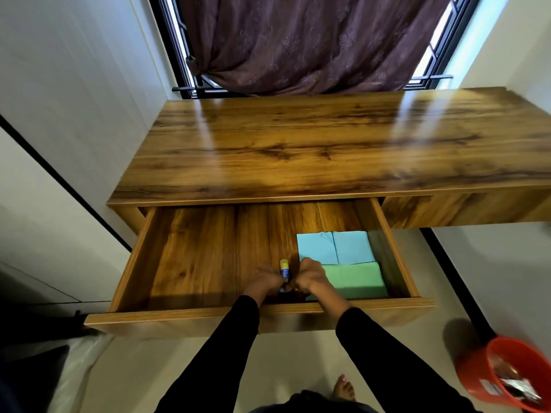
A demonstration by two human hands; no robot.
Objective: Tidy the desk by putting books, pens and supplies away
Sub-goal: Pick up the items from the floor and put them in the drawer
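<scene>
The wooden desk (328, 144) has its left drawer (193, 257) pulled wide open. Both my hands reach into the drawer near its front. My left hand (267, 280) and my right hand (308, 277) have their fingers curled round a small glue stick (284, 269) with a yellow cap and a blue body, which lies between them. To the right of my hands, blue paper sheets (334, 247) and a green paper sheet (354, 278) lie flat in the drawer's right part. My hands hide the lower end of the glue stick.
A dark curtain (313, 40) hangs over the window behind the desk. An orange bucket (507, 374) with scraps stands on the floor at the right. A white wall runs along the left. My bare foot (344, 387) is on the floor below the drawer.
</scene>
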